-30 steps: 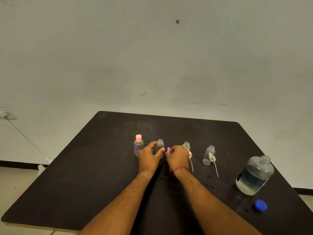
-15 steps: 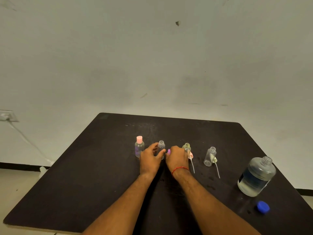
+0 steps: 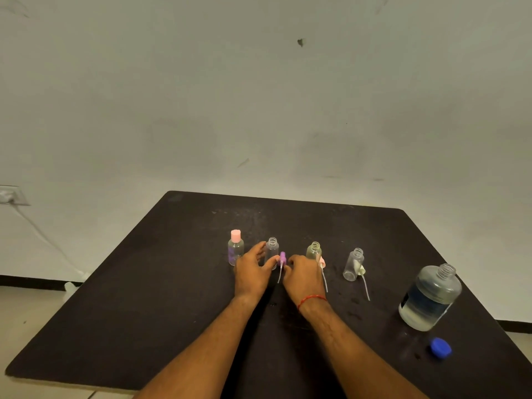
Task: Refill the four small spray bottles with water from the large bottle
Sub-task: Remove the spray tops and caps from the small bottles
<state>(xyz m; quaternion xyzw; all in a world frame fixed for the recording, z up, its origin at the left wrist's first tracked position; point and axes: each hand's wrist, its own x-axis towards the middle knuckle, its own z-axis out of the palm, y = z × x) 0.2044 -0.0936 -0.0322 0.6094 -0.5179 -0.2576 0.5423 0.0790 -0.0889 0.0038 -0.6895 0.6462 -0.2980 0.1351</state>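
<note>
Four small clear bottles stand in a row on the black table (image 3: 172, 283). The leftmost bottle (image 3: 235, 250) wears a pink cap. My left hand (image 3: 252, 273) grips the open second bottle (image 3: 272, 247), fingers on its left and thumb across its front. My right hand (image 3: 302, 276) pinches a purple spray head (image 3: 282, 258), whose thin tube hangs down between my hands. The third bottle (image 3: 313, 250) and the fourth bottle (image 3: 353, 264) are open. A pink spray head (image 3: 323, 262) and a cream spray head (image 3: 362, 270) lie beside them. The large bottle (image 3: 430, 298), uncapped and partly filled, stands at the right.
A blue cap (image 3: 441, 347) lies near the table's front right edge, in front of the large bottle. Behind the table is a plain wall, with a socket and cable (image 3: 11, 195) at the far left. Small water drops dot the table near the fourth bottle.
My right hand has eased back a little, so the purple spray head and its tube now show between my hands. The left hand stays at the second bottle.
</note>
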